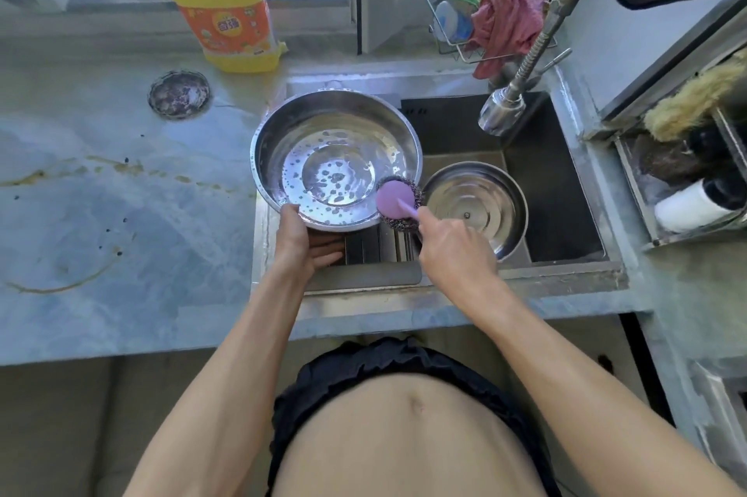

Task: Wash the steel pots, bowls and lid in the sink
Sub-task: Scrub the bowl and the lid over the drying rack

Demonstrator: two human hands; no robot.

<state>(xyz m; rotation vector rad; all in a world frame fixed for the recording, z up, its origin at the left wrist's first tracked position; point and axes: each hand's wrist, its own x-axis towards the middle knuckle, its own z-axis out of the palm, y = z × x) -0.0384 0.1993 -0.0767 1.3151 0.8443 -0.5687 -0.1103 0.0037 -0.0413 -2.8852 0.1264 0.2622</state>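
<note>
A large steel bowl (335,157) with soapy water and bubbles sits over the left part of the sink (566,274). My left hand (303,241) grips its near rim, thumb on the edge and fingers underneath. My right hand (452,250) holds the purple handle of a steel-wool scrubber (398,199), which presses against the bowl's right rim. A steel lid (477,205) lies upside down in the sink to the right, partly behind my right hand.
A yellow detergent jug (226,7) stands on the stone counter (101,193) by the window. The spring faucet head (501,112) hangs over the sink. A wire rack (452,47) holds sponges and a pink cloth. A side tray (687,193) with bottles stands right.
</note>
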